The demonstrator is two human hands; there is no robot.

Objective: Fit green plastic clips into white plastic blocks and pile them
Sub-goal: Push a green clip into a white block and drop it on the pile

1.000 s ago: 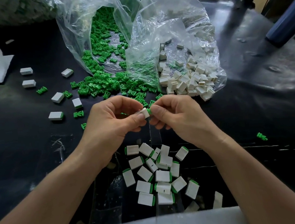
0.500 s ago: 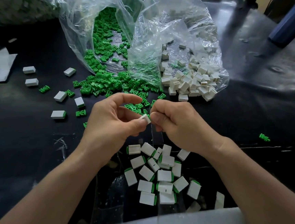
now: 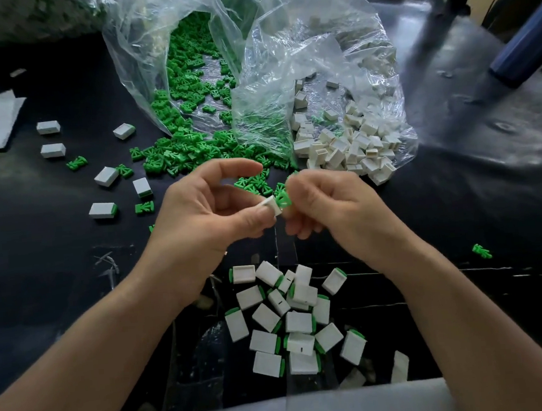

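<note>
- Near the front edge of the worktop (image 3: 39, 274), the pile of finished blocks (image 3: 293, 321) lies loosely spread with green ends showing. A half-fitted piece dropped here could pass for a finished one.
- Just above the pile, the left hand (image 3: 205, 217) pinches a white block (image 3: 271, 205) between thumb and fingertips. The right hand (image 3: 328, 206) pinches a green clip (image 3: 283, 199) at the block's open end. The clip looks not yet seated.
- The likely fault is a skewed entry: the clip could jam, or spring out of so small a pinch.
- Toward the far edge, loose green clips (image 3: 192, 146) spill from a clear bag (image 3: 284, 73), with empty white blocks (image 3: 350, 152) just beside them on the right. A careless reach could drag the film and mix the two heaps.
</note>
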